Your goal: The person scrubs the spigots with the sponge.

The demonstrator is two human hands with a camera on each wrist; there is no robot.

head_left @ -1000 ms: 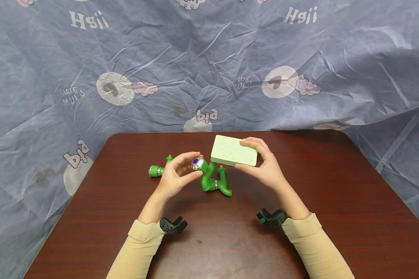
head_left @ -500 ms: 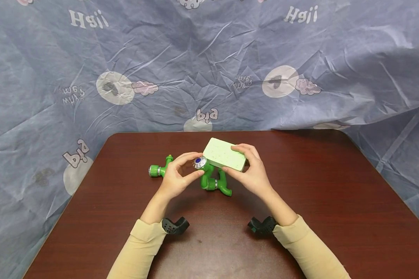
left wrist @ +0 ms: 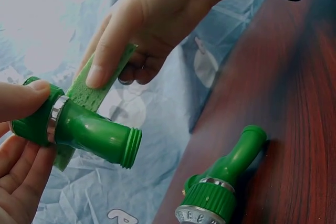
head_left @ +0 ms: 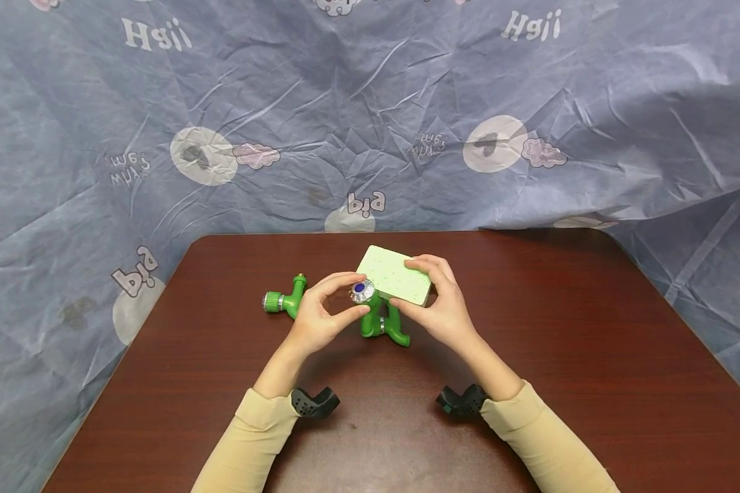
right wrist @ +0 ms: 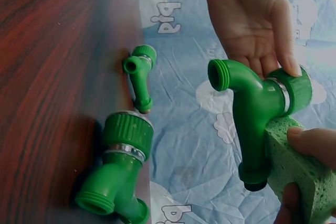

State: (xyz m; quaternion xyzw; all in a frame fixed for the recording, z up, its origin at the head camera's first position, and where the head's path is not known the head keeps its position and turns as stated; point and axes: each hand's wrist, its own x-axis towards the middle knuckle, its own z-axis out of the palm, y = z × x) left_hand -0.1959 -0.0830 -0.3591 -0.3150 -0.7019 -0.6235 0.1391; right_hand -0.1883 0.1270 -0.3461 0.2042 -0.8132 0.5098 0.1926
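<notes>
Largest of all, a wrinkled blue-grey cloth (head_left: 370,103) hangs behind the dark reddish-brown counter (head_left: 561,322), on which we count 2 of our 3 green taps at rest. 2 arms in pale yellow sleeves (head_left: 247,438) reach over it, and both hands are occupied. The left hand (head_left: 317,318) grips the third tap by its ribbed knob, thumb against fingers; the right hand (head_left: 447,308) pinches a sponge along its edges.

That held tap (right wrist: 249,100) is in the air above the counter, between our hands. Of the 2 at rest, the right tap (head_left: 395,327) lies beyond the held tap and is partly hidden by it, while the left tap (head_left: 292,301) lies beside the left hand, partly covered; neither meets the sponge.

The pale green sponge (head_left: 387,275) sits against the held tap's body in the right wrist view, so we judge the rubbing of this 1 tap to be under way rather than finished. Whether the resting 2 are done or waiting, we cannot tell from their surfaces.

Smallest, the blue cap (head_left: 360,288) at the knob's end faces us with no sponge on it. The gripped knob is probably left to do, and would need a changed grip.
</notes>
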